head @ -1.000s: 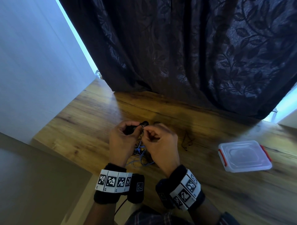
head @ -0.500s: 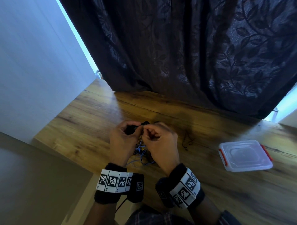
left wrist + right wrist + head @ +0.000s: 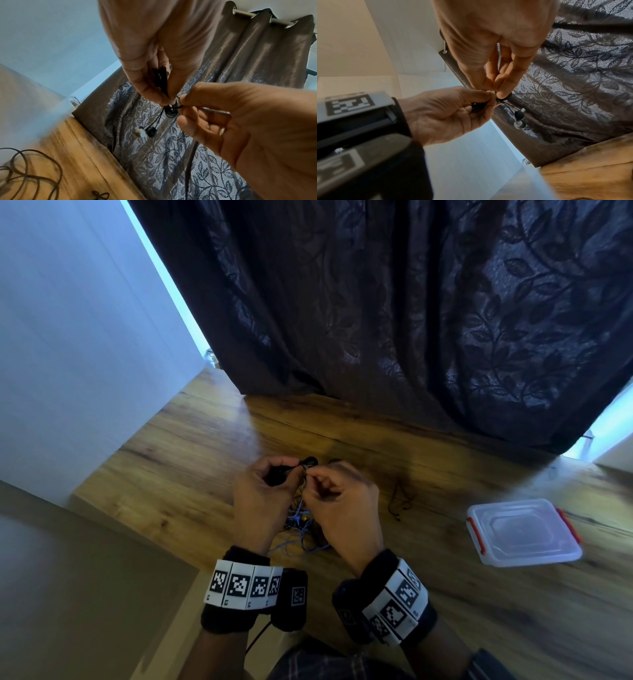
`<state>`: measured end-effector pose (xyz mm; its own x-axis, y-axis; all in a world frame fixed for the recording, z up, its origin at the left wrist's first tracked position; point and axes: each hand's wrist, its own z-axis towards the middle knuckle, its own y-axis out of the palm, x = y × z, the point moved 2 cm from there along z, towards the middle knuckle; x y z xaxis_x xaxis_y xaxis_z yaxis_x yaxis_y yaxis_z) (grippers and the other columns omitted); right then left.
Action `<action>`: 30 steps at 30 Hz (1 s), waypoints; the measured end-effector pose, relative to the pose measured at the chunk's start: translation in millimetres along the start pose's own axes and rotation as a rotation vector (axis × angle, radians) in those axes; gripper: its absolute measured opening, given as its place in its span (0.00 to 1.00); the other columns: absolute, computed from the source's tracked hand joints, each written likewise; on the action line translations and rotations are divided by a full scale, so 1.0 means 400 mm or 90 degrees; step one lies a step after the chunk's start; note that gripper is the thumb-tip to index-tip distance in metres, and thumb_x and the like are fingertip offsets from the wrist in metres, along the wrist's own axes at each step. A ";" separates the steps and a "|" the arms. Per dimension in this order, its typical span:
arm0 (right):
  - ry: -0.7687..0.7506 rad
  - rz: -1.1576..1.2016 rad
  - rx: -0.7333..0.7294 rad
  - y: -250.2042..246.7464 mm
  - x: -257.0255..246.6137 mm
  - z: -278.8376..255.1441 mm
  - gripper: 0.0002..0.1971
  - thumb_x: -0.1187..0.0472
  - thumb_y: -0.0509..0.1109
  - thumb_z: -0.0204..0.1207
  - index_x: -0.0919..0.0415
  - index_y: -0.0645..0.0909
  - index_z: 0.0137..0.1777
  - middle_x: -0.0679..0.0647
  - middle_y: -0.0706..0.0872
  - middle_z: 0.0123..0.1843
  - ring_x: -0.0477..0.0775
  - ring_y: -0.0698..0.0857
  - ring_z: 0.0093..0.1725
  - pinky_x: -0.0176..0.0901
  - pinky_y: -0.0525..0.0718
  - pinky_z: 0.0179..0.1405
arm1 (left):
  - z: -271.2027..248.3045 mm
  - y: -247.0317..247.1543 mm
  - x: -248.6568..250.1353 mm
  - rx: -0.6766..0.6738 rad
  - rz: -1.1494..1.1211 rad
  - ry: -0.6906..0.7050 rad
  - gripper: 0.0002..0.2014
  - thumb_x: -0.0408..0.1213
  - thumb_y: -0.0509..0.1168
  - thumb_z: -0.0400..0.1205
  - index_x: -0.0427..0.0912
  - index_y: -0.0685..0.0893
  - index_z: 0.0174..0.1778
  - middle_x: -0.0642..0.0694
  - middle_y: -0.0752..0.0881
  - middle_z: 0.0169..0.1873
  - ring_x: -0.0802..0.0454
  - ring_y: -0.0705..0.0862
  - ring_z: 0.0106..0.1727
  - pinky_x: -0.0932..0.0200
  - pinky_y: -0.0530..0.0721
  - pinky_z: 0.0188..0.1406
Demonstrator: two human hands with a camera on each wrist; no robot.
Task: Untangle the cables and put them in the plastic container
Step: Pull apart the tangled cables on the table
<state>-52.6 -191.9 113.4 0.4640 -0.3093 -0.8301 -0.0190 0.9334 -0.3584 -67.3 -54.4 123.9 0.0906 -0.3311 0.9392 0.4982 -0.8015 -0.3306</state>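
My left hand (image 3: pixel 291 469) grips a folded bundle of black earphone cable (image 3: pixel 162 78) between thumb and fingers, above the wooden table (image 3: pixel 171 467). Close beside it, my right hand (image 3: pixel 313 477) pinches a small loop of the same cable (image 3: pixel 171 112) with thumb and forefinger. Two earbuds (image 3: pixel 147 132) dangle below the pinch and also show as earbuds (image 3: pixel 519 119) in the right wrist view. A tangle of blue and dark cables (image 3: pixel 301 529) lies on the table under my hands. The clear plastic container (image 3: pixel 524 532) with red clips sits to the right, its lid on.
A loose black cable (image 3: pixel 399 498) lies on the table between my hands and the container. A dark leaf-patterned curtain (image 3: pixel 411 320) hangs along the table's far edge. A white wall (image 3: pixel 68 337) stands at the left. Another dark cable (image 3: pixel 34 169) coils on the wood.
Both hands stay in the same place over the tangle. Only the fingers shift slightly on the black cable.
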 end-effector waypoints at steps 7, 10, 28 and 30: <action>0.000 0.011 0.019 0.000 -0.004 0.004 0.06 0.69 0.77 0.74 0.59 0.90 0.48 0.48 0.86 0.43 0.43 0.85 0.39 0.36 0.85 0.40 | -0.007 0.000 0.009 -0.015 0.021 0.025 0.07 0.31 0.77 0.76 0.46 0.90 0.47 0.53 0.91 0.40 0.63 0.89 0.41 0.73 0.85 0.38; 0.012 0.020 0.018 0.003 -0.004 0.007 0.07 0.69 0.77 0.75 0.59 0.90 0.50 0.48 0.86 0.45 0.43 0.86 0.40 0.38 0.86 0.40 | -0.006 0.002 0.011 -0.019 0.019 0.023 0.07 0.31 0.77 0.76 0.45 0.91 0.47 0.54 0.91 0.41 0.64 0.89 0.42 0.74 0.85 0.40; 0.018 -0.029 -0.116 -0.026 -0.003 0.054 0.02 0.65 0.73 0.80 0.58 0.86 0.49 0.46 0.80 0.52 0.43 0.81 0.49 0.34 0.83 0.49 | -0.019 -0.005 0.008 -0.058 0.062 0.043 0.03 0.35 0.78 0.76 0.46 0.92 0.44 0.53 0.92 0.37 0.61 0.89 0.37 0.71 0.84 0.32; -0.003 -0.028 -0.126 -0.018 -0.002 0.045 0.04 0.68 0.71 0.80 0.59 0.83 0.48 0.47 0.80 0.52 0.47 0.81 0.51 0.40 0.83 0.48 | -0.015 -0.004 0.000 -0.051 0.054 0.038 0.04 0.34 0.78 0.76 0.44 0.92 0.44 0.52 0.93 0.38 0.61 0.90 0.39 0.67 0.87 0.36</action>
<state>-36.8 -195.2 124.5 0.4729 -0.3471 -0.8099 -0.1729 0.8647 -0.4716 -73.4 -56.1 124.1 0.0767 -0.4272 0.9009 0.4196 -0.8058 -0.4179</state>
